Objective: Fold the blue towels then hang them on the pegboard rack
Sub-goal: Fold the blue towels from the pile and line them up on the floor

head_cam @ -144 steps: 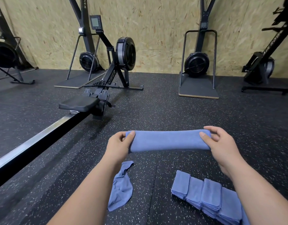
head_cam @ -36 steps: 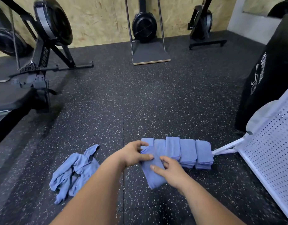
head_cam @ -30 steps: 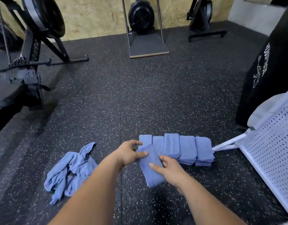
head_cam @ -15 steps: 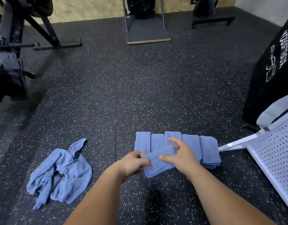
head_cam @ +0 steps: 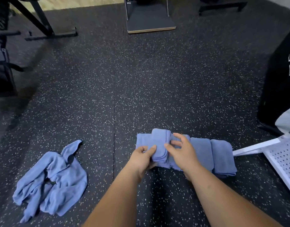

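Speckled black rubber floor (head_cam: 141, 79) fills most of the view, with the flat base of an exercise machine (head_cam: 150, 22) at the far edge and dark machine frames (head_cam: 3, 66) along the far left. A row of folded towels (head_cam: 205, 153) lies on the floor near the person, running left to right, its right end just beside the white foot of the pegboard rack (head_cam: 285, 161), which leans in from the near right. A black bag with white lettering (head_cam: 281, 76) stands behind the rack. Both hands meet over the left part of the row on one folded towel (head_cam: 159, 145), which sits on top of the others. The left hand (head_cam: 141, 157) pinches its near left edge between thumb and curled fingers; the right hand (head_cam: 182, 153) clasps its right side, thumb on top and fingers curved over the neighbouring folds. Well apart on the near left, a crumpled heap of unfolded blue towels (head_cam: 56, 181) lies loose on the floor.
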